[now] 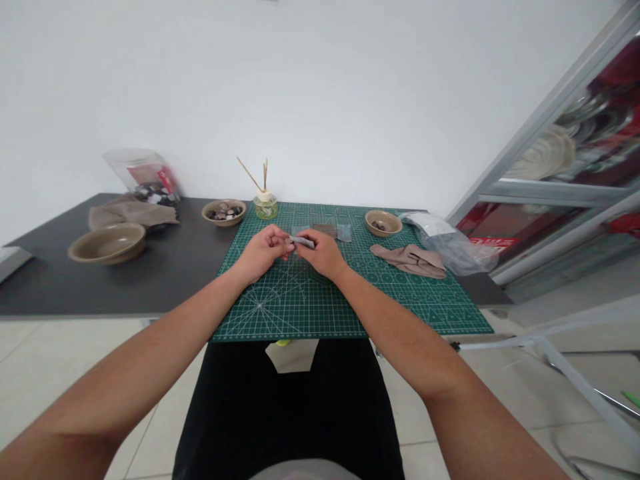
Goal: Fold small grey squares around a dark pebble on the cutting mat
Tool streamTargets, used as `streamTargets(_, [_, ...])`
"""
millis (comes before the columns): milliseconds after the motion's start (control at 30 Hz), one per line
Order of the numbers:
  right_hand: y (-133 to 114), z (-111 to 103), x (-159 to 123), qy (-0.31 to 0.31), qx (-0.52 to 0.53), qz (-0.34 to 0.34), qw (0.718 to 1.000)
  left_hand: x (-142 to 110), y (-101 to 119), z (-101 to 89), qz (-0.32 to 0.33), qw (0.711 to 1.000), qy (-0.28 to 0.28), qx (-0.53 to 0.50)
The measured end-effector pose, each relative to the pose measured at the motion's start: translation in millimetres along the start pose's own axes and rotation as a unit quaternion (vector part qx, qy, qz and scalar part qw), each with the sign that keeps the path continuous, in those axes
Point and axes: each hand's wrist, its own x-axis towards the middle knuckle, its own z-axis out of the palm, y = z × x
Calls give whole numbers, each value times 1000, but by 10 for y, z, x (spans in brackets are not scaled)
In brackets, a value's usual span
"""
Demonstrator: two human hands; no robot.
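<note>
The left hand and the right hand meet over the middle of one green mat, each with thumb and fingers pinched narrow on the same small grey piece; its details are blurred. Just behind them, one flat brown item lies on the mat, partly hidden by the right hand.

Toward the far edge of the desk stands one glass bottle with thin sticks. Three bowls are out: one with many stones left of the bottle, one with a few dark bits on the mat's far right part, and one large bowl toward the left edge.

There are two brown cloths: one behind the large bowl, one on the mat's right side. One clear bag lies near the desk's right edge; one clear container stands at the far left corner.
</note>
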Motion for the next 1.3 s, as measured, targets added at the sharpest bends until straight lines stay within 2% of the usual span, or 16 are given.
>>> streamTargets(233, [25, 19, 7, -33, 81, 33, 996, -9, -4, 0, -9, 999, -30, 9])
streamTargets(667, [-41, -16, 0, -40, 79, 40, 995, -25, 12, -14, -27, 998, -31, 48])
streamTargets(900, [-25, 6, -13, -21, 43, 35, 998, -25, 33, -5, -27, 998, -22, 51])
streamTargets(1167, [-29, 26, -8, -33, 110, 49, 992, -13, 1, -19, -34, 998, -13, 47])
streamTargets(1300, [-62, 2, -9, -31, 95, 55, 993, -14, -12, -32, -29, 998, -13, 48])
